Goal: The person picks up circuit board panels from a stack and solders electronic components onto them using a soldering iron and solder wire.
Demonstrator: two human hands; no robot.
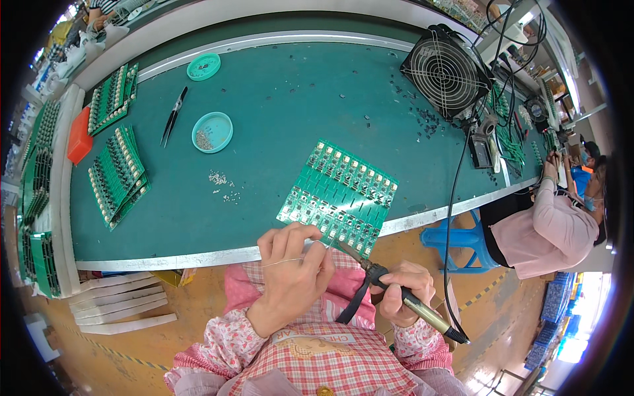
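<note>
Green table (284,105) under a glossy board (339,196) (pale-and-black rows); my left hand (290,280) pinches wire (284,261), right hand (409,288) grips soldering iron (424,310).

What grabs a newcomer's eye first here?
First, the green circuit board panel at the front of the table, with the soldering iron in the right hand angled to its near side and the left hand pinching a thin wire there. Next, the big black fan with its round guard, back right. Then the round turquoise dish of small pale pieces, back left of the panel.
</note>
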